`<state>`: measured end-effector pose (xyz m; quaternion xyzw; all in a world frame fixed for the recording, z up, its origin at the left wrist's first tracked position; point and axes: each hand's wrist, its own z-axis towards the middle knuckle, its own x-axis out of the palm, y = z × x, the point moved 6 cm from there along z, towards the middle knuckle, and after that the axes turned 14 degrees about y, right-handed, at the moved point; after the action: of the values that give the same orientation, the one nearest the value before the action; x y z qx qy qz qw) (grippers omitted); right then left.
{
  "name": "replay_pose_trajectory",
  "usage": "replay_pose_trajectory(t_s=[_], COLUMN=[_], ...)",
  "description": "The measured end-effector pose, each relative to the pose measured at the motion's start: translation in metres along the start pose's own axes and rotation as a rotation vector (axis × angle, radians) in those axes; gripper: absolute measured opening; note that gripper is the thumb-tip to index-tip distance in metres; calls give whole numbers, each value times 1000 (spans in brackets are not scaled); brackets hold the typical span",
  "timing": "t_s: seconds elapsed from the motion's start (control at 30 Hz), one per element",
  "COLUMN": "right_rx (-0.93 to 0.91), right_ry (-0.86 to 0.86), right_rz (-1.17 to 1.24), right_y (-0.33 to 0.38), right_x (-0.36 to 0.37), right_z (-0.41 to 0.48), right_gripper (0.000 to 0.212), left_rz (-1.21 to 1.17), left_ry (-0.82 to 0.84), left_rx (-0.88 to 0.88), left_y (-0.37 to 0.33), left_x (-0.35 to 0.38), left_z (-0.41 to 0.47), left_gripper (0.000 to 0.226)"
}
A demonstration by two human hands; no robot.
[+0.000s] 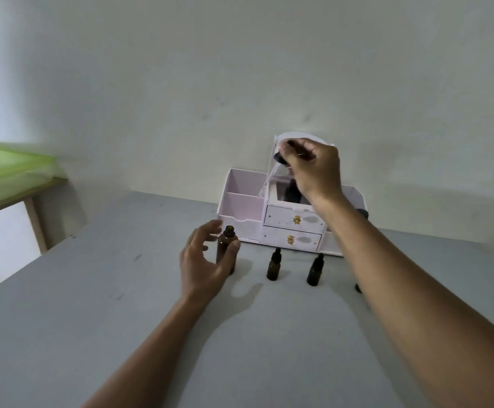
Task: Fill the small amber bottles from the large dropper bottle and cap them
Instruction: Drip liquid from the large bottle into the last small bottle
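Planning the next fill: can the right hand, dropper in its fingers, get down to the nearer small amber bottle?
Probably yes. The right hand holds the dropper raised above the organizer, and nothing stands over the small amber bottle. But that bottle looks capped, so filling must wait.

Left hand (203, 260) low, forearm extended forward, fingers spread and loosely curled with thumb out to the right; right hand (313, 169) raised higher on an outstretched arm, wrist bent down, fingertips (284, 147) pinched together, back of hand facing camera.
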<state>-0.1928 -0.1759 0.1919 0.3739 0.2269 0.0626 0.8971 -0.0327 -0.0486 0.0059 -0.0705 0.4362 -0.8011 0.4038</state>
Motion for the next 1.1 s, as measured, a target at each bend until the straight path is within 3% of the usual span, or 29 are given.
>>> replay_pose_trajectory(t_s=[0.17,0.4,0.53,0.73,1.1], right_rx=[59,193,254,302,320], right_ry=[-42,-113,-126,-127,-109], right_rz=[-65,-137,-155,-156,-155], right_y=[-16,-61,-88,-113,-138], right_x=[-70,-152,-183,-200,-193], right_z=[-14,-61,-81,-93,-100], right_gripper=[6,4,5,4,4], left_rz=[-159,-375,-440,-333,-189], left_ry=[188,498,522,554,651], left_rx=[106,-50,-194,-304,-351], left_y=[-62,-101,-92,-69,-54], left_x=[59,173,224,263,290], left_z=[-19,-46,-46,-38,-27], left_gripper=[23,12,22,60,62])
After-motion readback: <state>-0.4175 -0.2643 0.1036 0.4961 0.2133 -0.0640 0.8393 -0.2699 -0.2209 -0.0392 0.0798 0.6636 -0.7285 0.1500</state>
